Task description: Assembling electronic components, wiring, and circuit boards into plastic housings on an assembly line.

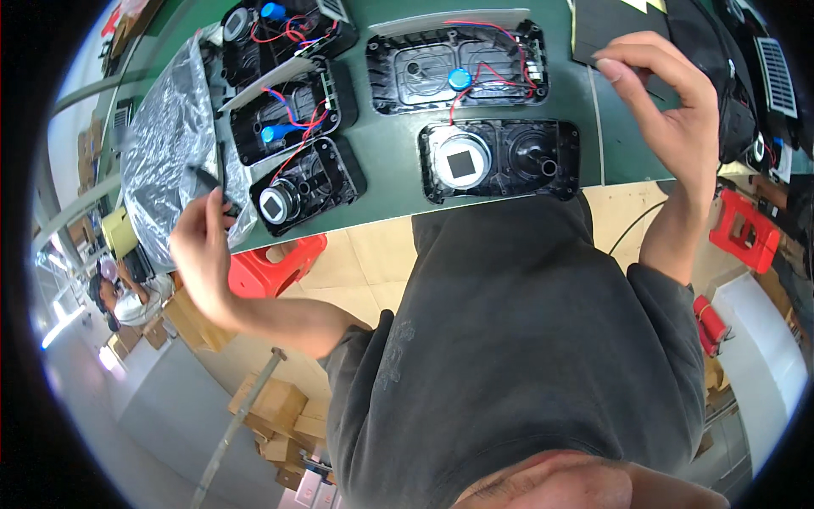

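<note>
Over the clear plastic bag [161, 144] at the left, my left hand [203, 242] is closed in a pinch on a small black piece [202, 179], whose kind I cannot make out. My right hand [674, 106] is raised at the right, thumb and forefinger pressed together beside a black sheet [623, 34]; whatever is between those fingertips is too small to see. Between the hands lies an opened black speaker housing: one half [394, 76] has a blue cylinder [459, 80] and red wires, and the nearer half [563, 153] carries a round speaker [462, 161].
More opened black housings [343, 165] with wires sit on the green table [386, 161] at left. A black bag [704, 51] lies at right. Red stools [280, 265] stand below the table edge. Cardboard boxes [275, 407] are on the floor; another person [136, 297] is far left.
</note>
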Demonstrator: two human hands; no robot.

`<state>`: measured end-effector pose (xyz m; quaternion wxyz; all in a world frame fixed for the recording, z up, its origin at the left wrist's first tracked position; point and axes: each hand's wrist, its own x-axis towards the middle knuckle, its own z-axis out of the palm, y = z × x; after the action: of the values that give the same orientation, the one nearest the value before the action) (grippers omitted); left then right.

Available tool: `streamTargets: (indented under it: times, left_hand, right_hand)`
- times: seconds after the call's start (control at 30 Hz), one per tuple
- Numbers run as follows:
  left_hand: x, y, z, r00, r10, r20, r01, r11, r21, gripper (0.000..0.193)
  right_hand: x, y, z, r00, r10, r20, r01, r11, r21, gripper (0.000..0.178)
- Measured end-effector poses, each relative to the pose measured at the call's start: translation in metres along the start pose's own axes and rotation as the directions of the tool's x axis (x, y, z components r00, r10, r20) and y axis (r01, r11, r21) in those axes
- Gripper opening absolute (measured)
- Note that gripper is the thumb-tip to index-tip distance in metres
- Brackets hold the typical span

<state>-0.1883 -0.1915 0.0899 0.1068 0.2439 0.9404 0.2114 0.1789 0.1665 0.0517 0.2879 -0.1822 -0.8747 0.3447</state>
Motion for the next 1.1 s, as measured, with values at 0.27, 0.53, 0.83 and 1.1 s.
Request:
streamTargets:
  times: [0.27,0.53,0.83,1.1]
  left_hand:
    - [-0.073,0.194,0.117,0.4,0.878,0.264,-0.878,0.45,-0.165,0.014]
    - [-0.047,0.216,0.138,0.314,0.934,0.169,-0.93,0.338,-0.142,0.012]
    - [-0.012,0.225,0.156,0.428,0.884,0.189,-0.885,0.367,0.288,0.008]
    - [-0.011,0.225,0.163,0.483,0.862,0.157,-0.854,0.423,0.303,0.014]
  right_hand:
    - [-0.008,-0.021,0.016,0.802,0.162,0.575,-0.522,0.659,0.541,0.043]
    - [-0.013,0.015,0.019,0.882,0.344,0.321,-0.468,0.711,0.525,0.019]
    - [0.045,0.036,0.046,0.984,0.171,0.056,-0.161,0.69,0.706,0.022]
    - [0.034,0.055,0.043,0.857,0.484,0.178,-0.492,0.665,0.562,0.022]
